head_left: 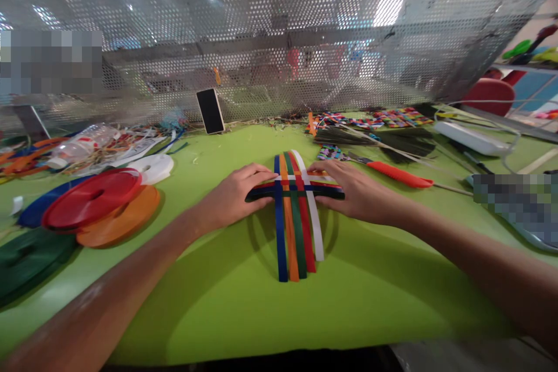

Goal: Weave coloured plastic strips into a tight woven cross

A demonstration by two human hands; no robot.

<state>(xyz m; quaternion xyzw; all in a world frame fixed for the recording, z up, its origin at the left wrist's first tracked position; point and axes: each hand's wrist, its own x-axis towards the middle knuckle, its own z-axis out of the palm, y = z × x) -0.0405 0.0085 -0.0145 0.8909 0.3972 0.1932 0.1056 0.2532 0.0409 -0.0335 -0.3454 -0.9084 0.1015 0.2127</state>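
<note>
Between my hands is a small weave of flat strips (293, 189), in blue, orange, green, red and white, crossing one another over the green table. Loose strip ends hang toward me; the crosswise ends run out to both sides. My left hand (242, 192) grips the crosswise strips at the left edge, thumb below and fingers above. On the opposite side my right hand (344, 190) pinches the crosswise strips in the same way. The ends of those strips are partly hidden in my hands.
Rolls of strip in red (93, 200), orange (126, 221), white (157, 168), blue and green lie at left, near a plastic bottle (82, 145). A phone (210, 111) leans against the perforated metal screen. To the right are an orange-handled knife (401, 174), woven pieces (401, 117) and a white power strip (471, 138).
</note>
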